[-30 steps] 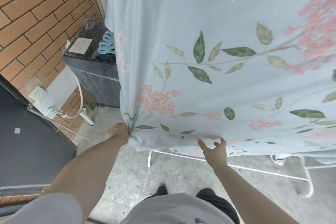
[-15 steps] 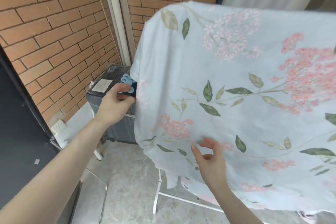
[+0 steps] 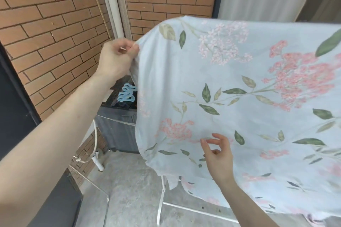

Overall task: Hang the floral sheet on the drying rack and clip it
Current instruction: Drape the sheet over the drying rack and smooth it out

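Two hands (image 3: 118, 59) at floral sheet's (image 3: 239, 107) left edge.

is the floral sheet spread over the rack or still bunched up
Spread. The floral sheet drapes open over the drying rack, its pattern flat; the left hand pinches its upper corner.

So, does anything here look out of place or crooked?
Nothing looks damaged. The floral sheet is draped on the rack with no clip on it; the blue clips lie on the washing machine.
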`<control>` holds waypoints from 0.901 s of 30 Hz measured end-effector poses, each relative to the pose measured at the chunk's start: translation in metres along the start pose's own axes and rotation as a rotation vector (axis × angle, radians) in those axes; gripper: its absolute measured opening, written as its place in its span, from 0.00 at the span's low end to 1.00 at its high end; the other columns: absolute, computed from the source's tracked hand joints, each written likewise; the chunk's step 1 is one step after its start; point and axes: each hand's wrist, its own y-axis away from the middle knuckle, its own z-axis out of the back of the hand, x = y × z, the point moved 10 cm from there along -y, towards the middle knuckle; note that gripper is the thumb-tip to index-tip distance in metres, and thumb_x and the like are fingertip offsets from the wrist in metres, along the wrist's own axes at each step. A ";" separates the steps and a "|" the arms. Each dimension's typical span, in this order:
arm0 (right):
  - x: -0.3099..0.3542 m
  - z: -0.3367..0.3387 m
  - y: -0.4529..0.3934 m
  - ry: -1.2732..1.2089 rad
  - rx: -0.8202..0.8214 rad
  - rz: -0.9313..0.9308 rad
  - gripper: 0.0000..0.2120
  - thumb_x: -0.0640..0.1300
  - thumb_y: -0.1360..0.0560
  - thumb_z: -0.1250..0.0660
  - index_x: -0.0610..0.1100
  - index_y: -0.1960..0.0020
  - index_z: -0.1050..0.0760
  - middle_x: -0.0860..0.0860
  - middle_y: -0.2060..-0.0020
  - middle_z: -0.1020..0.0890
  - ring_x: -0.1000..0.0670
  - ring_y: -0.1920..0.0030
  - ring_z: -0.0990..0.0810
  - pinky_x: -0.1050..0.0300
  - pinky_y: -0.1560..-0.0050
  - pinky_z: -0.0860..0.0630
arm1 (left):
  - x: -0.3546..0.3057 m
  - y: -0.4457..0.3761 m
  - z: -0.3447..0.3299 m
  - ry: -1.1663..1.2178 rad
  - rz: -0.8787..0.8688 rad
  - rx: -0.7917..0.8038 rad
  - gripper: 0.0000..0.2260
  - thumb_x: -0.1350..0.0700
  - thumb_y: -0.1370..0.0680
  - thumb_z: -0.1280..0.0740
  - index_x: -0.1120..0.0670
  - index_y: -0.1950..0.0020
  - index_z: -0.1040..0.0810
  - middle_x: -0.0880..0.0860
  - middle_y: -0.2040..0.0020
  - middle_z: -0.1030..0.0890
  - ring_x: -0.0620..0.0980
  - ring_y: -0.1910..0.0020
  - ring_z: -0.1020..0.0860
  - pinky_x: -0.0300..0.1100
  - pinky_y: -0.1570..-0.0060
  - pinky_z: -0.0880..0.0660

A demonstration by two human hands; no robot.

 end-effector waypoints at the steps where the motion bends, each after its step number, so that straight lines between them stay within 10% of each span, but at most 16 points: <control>1: -0.016 0.008 0.003 0.010 -0.004 -0.032 0.17 0.52 0.23 0.26 0.55 0.39 0.28 0.59 0.51 0.16 0.49 0.64 0.17 0.56 0.64 0.22 | 0.000 0.001 0.006 0.005 -0.002 -0.064 0.06 0.50 0.19 0.31 0.50 0.52 0.16 0.49 0.57 0.19 0.44 0.60 0.24 0.39 0.57 0.26; 12: -0.189 0.103 0.024 0.134 -0.062 -0.461 0.20 0.50 0.22 0.28 0.47 0.34 0.30 0.53 0.48 0.17 0.49 0.64 0.14 0.49 0.55 0.19 | 0.000 0.127 -0.031 0.102 -0.014 -0.253 0.13 0.59 0.23 0.32 0.51 0.41 0.28 0.42 0.54 0.26 0.43 0.61 0.26 0.36 0.58 0.28; 19: -0.255 0.175 0.022 0.067 -0.082 -0.685 0.33 0.51 0.21 0.29 0.41 0.23 0.38 0.48 0.44 0.22 0.42 0.55 0.14 0.47 0.52 0.17 | 0.041 0.256 -0.220 -0.058 0.181 0.510 0.14 0.53 0.25 0.24 0.43 0.44 0.25 0.41 0.44 0.23 0.42 0.54 0.20 0.39 0.56 0.24; 27: -0.253 0.248 -0.047 -0.152 -0.122 -0.704 0.41 0.52 0.21 0.28 0.42 0.17 0.47 0.44 0.31 0.26 0.44 0.51 0.16 0.50 0.49 0.17 | 0.022 0.270 -0.313 -0.027 0.428 0.561 0.13 0.53 0.24 0.24 0.47 0.43 0.23 0.43 0.42 0.22 0.41 0.57 0.18 0.33 0.66 0.24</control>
